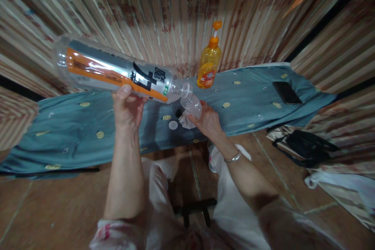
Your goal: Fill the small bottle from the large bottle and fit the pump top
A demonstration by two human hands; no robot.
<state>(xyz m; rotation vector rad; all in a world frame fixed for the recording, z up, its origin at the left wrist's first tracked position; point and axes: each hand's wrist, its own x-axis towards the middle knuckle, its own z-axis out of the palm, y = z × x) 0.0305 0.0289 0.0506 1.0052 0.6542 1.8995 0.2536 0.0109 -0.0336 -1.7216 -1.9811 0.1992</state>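
Keep the left hand [126,106] clamped around the big labelled bottle [114,71], tipped neck-down just left of the orange pump bottle [209,60], and steady the small clear bottle [191,103] gripped in the right hand [208,121], mouths touching, pouring slowly.

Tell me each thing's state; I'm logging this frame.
Big bottle: tipped on its side, uncapped, mouth at small bottle, in left hand.
Small bottle: tilted, open, in right hand.
Pump bottle: upright.
White cap: off, on cloth.
Phone: flat, screen dark.
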